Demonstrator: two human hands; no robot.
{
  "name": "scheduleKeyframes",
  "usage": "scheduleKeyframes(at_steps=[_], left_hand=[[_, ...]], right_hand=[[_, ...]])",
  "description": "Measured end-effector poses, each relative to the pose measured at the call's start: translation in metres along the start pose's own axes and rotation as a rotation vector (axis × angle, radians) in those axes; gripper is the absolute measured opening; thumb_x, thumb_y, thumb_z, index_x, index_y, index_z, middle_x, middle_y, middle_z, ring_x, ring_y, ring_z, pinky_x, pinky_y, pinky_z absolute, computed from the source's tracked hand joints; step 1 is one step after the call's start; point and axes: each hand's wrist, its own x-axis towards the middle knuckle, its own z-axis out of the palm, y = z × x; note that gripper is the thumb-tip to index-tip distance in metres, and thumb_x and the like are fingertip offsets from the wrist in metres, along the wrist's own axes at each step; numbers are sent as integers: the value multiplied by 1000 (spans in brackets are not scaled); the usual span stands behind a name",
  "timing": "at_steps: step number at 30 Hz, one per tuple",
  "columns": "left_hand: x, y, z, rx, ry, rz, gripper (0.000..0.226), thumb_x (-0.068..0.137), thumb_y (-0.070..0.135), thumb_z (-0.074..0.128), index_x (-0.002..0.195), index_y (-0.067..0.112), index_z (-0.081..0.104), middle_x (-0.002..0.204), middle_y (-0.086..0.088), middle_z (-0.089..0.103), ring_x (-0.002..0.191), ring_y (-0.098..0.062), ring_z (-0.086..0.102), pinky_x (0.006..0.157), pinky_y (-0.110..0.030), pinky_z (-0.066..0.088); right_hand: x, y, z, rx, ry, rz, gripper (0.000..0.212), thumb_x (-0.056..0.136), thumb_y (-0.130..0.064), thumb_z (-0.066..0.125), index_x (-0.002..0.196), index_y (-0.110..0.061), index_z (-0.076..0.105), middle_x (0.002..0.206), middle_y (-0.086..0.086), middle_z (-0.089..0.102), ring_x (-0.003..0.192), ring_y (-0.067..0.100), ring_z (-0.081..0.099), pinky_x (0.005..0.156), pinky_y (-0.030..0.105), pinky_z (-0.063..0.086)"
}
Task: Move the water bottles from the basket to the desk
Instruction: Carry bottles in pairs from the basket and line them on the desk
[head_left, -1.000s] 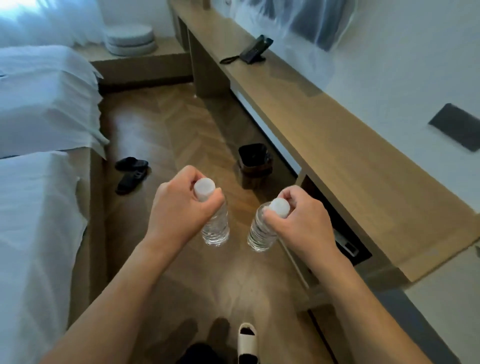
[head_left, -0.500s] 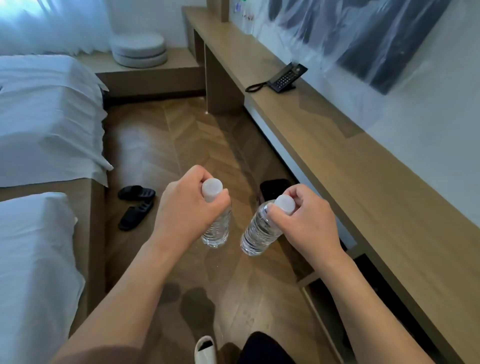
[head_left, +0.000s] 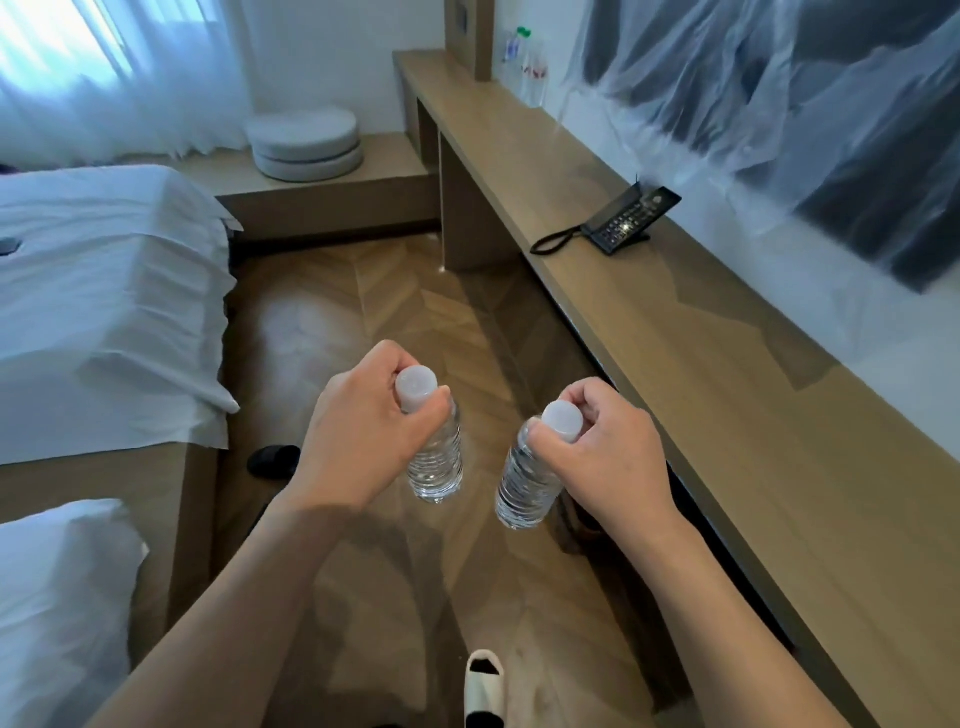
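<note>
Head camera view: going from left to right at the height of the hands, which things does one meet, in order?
Bed with white sheet → left hand → bottle in the left grip → bottle in the right grip → right hand → wooden desk.

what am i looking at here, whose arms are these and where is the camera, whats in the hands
There is no machine here. The camera sits on a person's head, looking forward and down, so the two bare arms reaching in from the bottom are the wearer's own. The left hand grips a clear water bottle by its neck, just under the white cap; the right hand holds a second bottle the same way. Both hang over the wooden floor, not yet set down. Along the right runs the long wooden desk, with a black telephone on it. White beds stand on the left.
</note>
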Motion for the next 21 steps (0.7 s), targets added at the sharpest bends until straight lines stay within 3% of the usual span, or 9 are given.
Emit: scheduleKeyframes(at_steps=[4,9,13,21], left_hand=[[71,-4,7,-11,7,-15,25,77,45,73,79,28,54,67,9,62,62,-12,59,58,-33,52],[154,-21,16,-56,34,41,27,81,37,74,74,26,51,53,10,51,47,-9,46,48,-24,38],[228,-39,16,-22,26,103,24,81,35,73,78,22,53,60,8,54,53,-12,51,50,-23,39],[377,-69,0,37,-31,79,21,79,40,70,81,26,54,69,8,60,64,-11,58,54,-28,46]], right_hand=[[72,-10,15,25,-15,1,26,70,-46,69,79,-27,54,70,-9,63,65,11,59,58,33,51],[153,-24,39,6,-2,-1,25,70,-44,69,77,-26,53,68,-7,63,64,12,58,58,34,49],[221,-41,68,-16,-15,1,25,72,-44,70,79,-26,55,71,-5,62,62,9,57,52,25,42],[342,-91,131,-2,-12,23,26,75,-48,68,86,-28,54,74,-7,60,64,10,59,50,22,44]])
